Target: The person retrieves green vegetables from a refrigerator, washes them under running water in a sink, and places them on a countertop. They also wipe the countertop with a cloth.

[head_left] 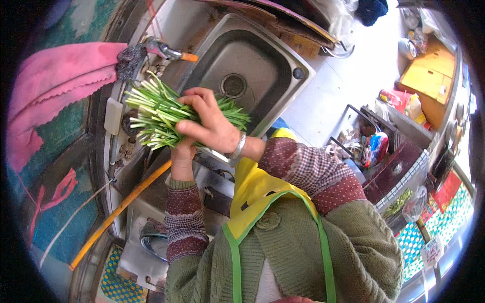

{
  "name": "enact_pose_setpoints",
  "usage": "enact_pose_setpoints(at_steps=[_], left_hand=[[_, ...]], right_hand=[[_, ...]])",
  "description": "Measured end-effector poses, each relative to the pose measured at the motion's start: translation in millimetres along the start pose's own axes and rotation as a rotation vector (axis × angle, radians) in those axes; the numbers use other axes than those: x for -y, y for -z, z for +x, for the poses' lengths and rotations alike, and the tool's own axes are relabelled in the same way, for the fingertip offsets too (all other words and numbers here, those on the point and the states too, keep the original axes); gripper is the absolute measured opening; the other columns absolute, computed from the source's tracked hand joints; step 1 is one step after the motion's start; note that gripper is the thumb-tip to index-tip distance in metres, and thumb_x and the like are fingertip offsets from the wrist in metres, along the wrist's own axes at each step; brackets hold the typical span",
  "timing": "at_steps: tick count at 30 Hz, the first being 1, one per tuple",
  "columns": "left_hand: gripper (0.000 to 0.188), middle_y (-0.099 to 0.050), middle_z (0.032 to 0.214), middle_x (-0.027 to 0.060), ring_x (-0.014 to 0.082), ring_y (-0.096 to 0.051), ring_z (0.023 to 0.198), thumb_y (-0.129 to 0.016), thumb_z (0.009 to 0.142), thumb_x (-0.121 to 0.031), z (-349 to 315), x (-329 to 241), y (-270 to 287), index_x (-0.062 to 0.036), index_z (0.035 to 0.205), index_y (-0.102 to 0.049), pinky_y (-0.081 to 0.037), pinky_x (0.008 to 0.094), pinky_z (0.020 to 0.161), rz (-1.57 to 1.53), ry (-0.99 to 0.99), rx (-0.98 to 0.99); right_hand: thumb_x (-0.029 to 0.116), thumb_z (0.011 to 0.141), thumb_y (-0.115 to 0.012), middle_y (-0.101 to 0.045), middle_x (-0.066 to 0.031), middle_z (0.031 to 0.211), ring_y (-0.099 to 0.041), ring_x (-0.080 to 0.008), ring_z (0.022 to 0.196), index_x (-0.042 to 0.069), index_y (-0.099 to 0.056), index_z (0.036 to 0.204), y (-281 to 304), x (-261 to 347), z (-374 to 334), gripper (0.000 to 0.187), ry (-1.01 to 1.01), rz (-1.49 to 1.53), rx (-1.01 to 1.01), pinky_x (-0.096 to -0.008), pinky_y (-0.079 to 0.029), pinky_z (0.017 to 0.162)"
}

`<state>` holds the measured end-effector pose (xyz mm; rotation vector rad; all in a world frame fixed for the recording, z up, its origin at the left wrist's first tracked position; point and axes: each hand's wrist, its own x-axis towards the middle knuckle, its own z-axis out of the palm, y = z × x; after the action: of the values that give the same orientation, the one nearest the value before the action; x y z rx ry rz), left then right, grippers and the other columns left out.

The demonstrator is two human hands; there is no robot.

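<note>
A thick bunch of garlic chives (159, 113) is held over the near left edge of the steel sink (270, 58). Its pale cut ends fan out to the left, and the green leaves trail right over the basin. From below, my left hand (183, 152) grips the bunch, most of its fingers hidden by the stems. My right hand (211, 126) lies across the top, thumb and fingers curled onto the chives. A silver bangle circles the right wrist.
A tap (169, 52) with an orange tip stands at the sink's left. Pink cloth (65, 81) hangs farther left. A yellow pole (118, 214) slants below my left hand. On the right is a dark cabinet (391, 171) with packages beside it.
</note>
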<state>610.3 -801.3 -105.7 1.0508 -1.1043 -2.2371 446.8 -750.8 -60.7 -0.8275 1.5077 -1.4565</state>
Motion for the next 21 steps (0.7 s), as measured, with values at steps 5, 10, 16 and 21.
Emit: enact_pose_setpoints(at_steps=[5, 10, 16, 21], left_hand=[[0.081, -0.024, 0.161, 0.0075, 0.025, -0.023, 0.149, -0.044, 0.099, -0.062, 7, -14, -33, -0.0132, 0.159, -0.018, -0.019, 0.0444, 0.124, -0.082, -0.13, -0.128], [0.069, -0.029, 0.158, 0.0077, 0.0249, -0.031, 0.146, -0.043, 0.106, -0.05, 2, 31, 2, -0.0106, 0.158, -0.02, -0.026, 0.0434, 0.122, -0.31, -0.038, -0.032], [0.066, -0.037, 0.154, 0.0082, 0.025, -0.039, 0.141, -0.05, 0.105, -0.044, -22, 119, 48, -0.0101, 0.156, -0.025, -0.036, 0.0437, 0.116, -0.09, 0.177, -0.307], [0.072, -0.041, 0.15, 0.0121, 0.0275, -0.042, 0.138, -0.047, 0.104, -0.054, -21, 74, 47, -0.003, 0.152, -0.031, -0.037, 0.0426, 0.115, -0.363, 0.206, -0.342]], right_hand=[[0.064, 0.073, -0.072, -0.053, -0.0176, 0.127, -0.044, -0.0416, 0.128, 0.003, -0.051, 0.131, -1, 16, 6, 0.086, 0.464, -0.307, -0.065, -0.0516, -0.034, 0.111], [0.067, 0.079, -0.066, -0.056, -0.0121, 0.134, -0.045, -0.0369, 0.134, 0.008, -0.051, 0.136, -3, -11, -1, 0.083, 0.606, -0.511, 0.076, -0.0557, -0.032, 0.112], [0.066, 0.086, -0.064, -0.055, -0.0266, 0.131, -0.052, -0.0417, 0.124, -0.002, -0.044, 0.138, -25, -101, -58, 0.087, -0.222, -0.327, 0.316, -0.0488, -0.041, 0.105], [0.063, 0.081, -0.072, -0.049, -0.0282, 0.14, -0.049, -0.0427, 0.129, -0.004, -0.028, 0.148, -17, -80, -34, 0.104, 0.083, -0.033, 0.112, -0.0483, -0.037, 0.109]])
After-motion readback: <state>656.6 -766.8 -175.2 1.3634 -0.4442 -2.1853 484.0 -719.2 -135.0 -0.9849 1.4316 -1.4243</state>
